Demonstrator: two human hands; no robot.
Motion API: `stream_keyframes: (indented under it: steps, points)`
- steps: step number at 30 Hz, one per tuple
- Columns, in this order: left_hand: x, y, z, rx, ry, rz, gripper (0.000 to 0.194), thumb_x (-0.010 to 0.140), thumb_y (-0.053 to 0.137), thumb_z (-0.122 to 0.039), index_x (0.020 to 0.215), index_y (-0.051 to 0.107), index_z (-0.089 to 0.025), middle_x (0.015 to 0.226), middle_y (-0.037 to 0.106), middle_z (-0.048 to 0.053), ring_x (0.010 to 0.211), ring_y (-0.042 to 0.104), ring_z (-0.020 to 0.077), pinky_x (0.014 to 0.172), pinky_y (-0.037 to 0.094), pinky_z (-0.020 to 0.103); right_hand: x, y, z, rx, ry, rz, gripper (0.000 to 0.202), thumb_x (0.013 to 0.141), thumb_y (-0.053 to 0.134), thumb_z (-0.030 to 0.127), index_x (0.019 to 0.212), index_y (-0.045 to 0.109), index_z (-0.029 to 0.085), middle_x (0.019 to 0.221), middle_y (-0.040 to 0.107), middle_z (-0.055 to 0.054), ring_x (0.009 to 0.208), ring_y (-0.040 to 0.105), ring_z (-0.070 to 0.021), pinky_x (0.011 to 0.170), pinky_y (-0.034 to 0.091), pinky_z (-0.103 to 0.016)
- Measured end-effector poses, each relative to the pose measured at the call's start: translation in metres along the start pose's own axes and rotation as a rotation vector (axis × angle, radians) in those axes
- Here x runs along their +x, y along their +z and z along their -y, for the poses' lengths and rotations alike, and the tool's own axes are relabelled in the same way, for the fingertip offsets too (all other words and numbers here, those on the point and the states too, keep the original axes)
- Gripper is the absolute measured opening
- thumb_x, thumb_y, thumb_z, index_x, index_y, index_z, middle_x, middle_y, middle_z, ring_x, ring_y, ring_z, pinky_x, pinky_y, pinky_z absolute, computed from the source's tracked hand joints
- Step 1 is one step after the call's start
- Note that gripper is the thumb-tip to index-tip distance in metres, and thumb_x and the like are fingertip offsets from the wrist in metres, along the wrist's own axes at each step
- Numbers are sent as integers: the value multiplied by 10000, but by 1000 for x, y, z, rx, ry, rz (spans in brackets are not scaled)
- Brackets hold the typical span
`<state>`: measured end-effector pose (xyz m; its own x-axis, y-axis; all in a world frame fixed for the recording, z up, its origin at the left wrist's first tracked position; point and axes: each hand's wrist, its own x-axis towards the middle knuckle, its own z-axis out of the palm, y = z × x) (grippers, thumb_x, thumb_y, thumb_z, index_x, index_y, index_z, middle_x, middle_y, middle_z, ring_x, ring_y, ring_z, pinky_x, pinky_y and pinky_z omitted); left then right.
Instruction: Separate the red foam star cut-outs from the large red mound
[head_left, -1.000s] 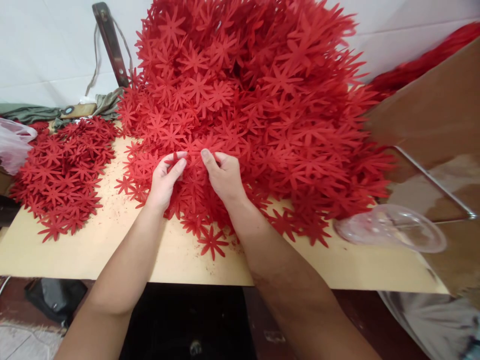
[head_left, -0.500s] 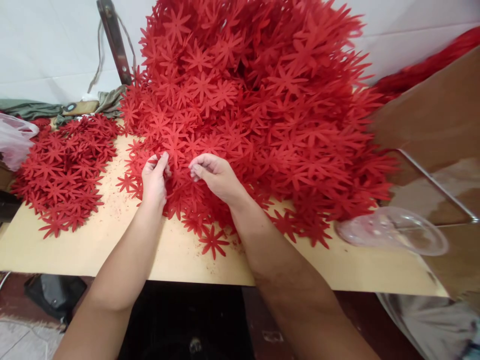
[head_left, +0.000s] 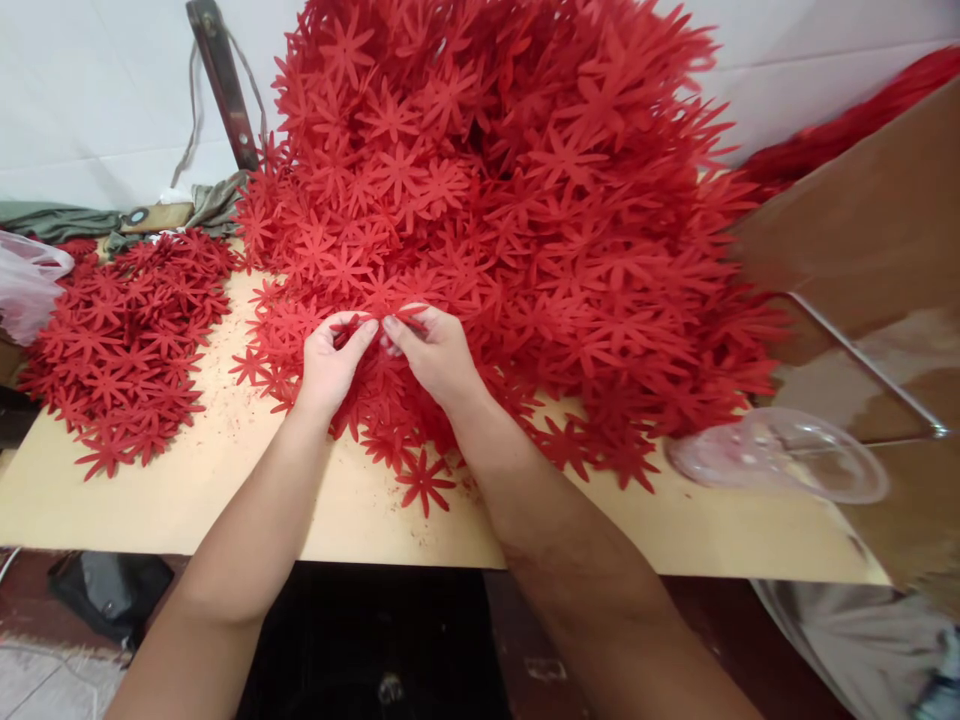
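Observation:
My left hand [head_left: 334, 362] and my right hand [head_left: 433, 350] meet close together in front of a big heap of red flower cutouts [head_left: 465, 210]. Between the two thumbs and fingertips is a red flower cutout [head_left: 381, 312], pinched from both sides. Its outline blends into the heap behind, so I cannot make out all its petals. A single flat red flower [head_left: 426, 482] lies on the table just below my hands.
A smaller pile of darker red flowers [head_left: 124, 350] lies at the left, beside a white plastic bag [head_left: 34, 285]. On the pale tabletop [head_left: 360, 530], a clear plastic container [head_left: 780, 455] sits at the right, near a cardboard box [head_left: 855, 240]. A dark upright bar [head_left: 223, 85] stands behind.
My left hand has moved right to meet my right hand, their fingertips now nearly touching. A red flower now shows pinched between both hands. The view has shifted slightly.

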<state>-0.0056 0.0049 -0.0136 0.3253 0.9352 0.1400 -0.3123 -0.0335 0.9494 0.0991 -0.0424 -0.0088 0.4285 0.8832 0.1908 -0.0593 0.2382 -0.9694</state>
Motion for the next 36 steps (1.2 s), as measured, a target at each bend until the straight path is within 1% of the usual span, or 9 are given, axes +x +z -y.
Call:
stream_keyframes:
  steps: [7, 12, 14, 16, 19, 22, 29, 32, 36]
  points:
    - [-2, 0, -6, 22, -6, 29, 232, 605, 763, -322, 751, 651, -181, 808, 672, -9, 749, 592, 77, 793, 454, 219, 9, -17, -8, -170, -117, -281, 396, 786, 488, 556, 634, 432, 195, 565, 421, 31, 510, 384, -70, 489, 365, -231]
    - [-1, -1, -5, -29, -42, 18, 172, 696, 697, -340, 728, 656, -177, 642, 590, -34, 553, 466, 42, 616, 407, 184, 10, -30, -7, -639, -413, -498, 521, 720, 604, 473, 1092, 468, 134, 1147, 429, -177, 1088, 453, -268, 844, 424, -443]
    - [1, -2, -4, -64, -37, -29, 136, 718, 678, -310, 717, 653, -177, 642, 582, -39, 528, 428, 34, 572, 378, 178, 5, -26, 0, -806, -526, -403, 506, 744, 590, 419, 1143, 467, 134, 1204, 416, -187, 1187, 384, -311, 930, 350, -502]
    - [2, -3, -3, -107, -22, -93, 104, 730, 664, -273, 701, 644, -175, 633, 567, -45, 535, 428, 33, 569, 371, 174, -2, -18, 7, -873, -576, -138, 304, 777, 563, 350, 1021, 552, 171, 1078, 535, -130, 1090, 470, -272, 947, 339, -476]
    - [5, -4, -2, -165, -10, -181, 98, 747, 633, -243, 683, 630, -168, 541, 477, -59, 502, 404, 35, 524, 340, 174, -10, -4, 8, -875, -512, 269, 180, 749, 614, 322, 862, 613, 182, 892, 620, -70, 886, 531, -206, 898, 376, -396]
    - [6, -4, -1, -216, -5, -235, 87, 738, 623, -239, 687, 624, -169, 520, 441, -64, 472, 378, 32, 477, 299, 177, -13, 1, 1, -904, -387, 404, 280, 682, 692, 329, 900, 636, 161, 883, 627, -70, 846, 507, -197, 858, 383, -371]
    - [8, -6, 0, -243, 26, -272, 87, 702, 642, -253, 692, 626, -168, 547, 469, -63, 480, 393, 26, 483, 304, 174, -7, -3, -3, -897, -374, 323, 164, 794, 554, 248, 658, 598, 168, 694, 541, -46, 711, 462, -167, 797, 390, -354]
    - [9, -8, 0, -258, 54, -271, 84, 698, 650, -253, 698, 621, -174, 586, 512, -63, 502, 410, 25, 518, 332, 169, -4, -6, -1, -677, -418, 133, 166, 812, 507, 260, 682, 562, 171, 798, 576, -62, 815, 520, -173, 827, 401, -344]
    - [5, -5, -1, -153, 81, -209, 88, 682, 677, -237, 721, 619, -183, 708, 599, -43, 624, 507, 41, 668, 413, 176, 0, -8, -1, -285, -226, -18, 81, 778, 503, 251, 814, 529, 184, 754, 570, -8, 700, 533, -116, 683, 434, -268]
